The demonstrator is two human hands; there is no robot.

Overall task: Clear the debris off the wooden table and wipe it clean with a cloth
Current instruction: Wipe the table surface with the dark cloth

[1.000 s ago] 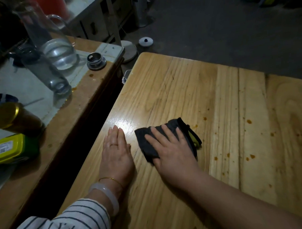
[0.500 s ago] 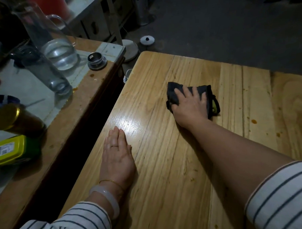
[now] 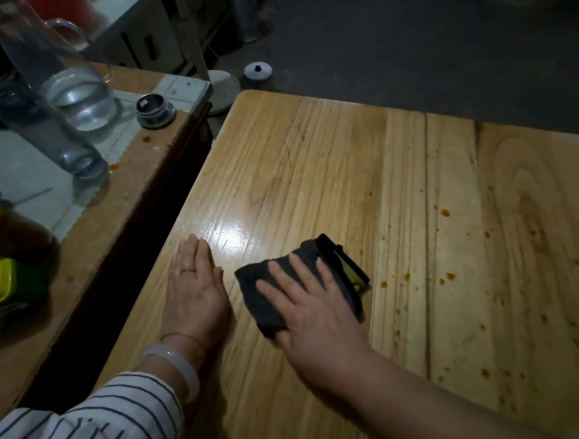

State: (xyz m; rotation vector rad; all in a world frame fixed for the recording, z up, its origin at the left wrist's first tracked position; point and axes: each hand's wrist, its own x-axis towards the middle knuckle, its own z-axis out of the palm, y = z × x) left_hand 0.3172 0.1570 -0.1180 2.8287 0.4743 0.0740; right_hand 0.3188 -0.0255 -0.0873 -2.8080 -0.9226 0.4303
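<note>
Left hand (image 3: 195, 288) lay flat on the pale wooden plank table (image 3: 312, 172), fingers straight and together. Just beside it, right hand (image 3: 314, 313), fingers spread, pressed down a folded dark grey cloth (image 3: 268, 315) with yellow-green trim. Small orange spots (image 3: 445, 213) dotted the planks to its right. Label on the yellow-green tin (image 3: 4, 281) was unreadable.

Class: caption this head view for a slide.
Right hand presses dark cloth on the stained wooden table; left hand rests flat alongside.

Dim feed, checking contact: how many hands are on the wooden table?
2. The left hand lies flat near the left edge of the table; the right hand presses the dark cloth just right of it.
</note>
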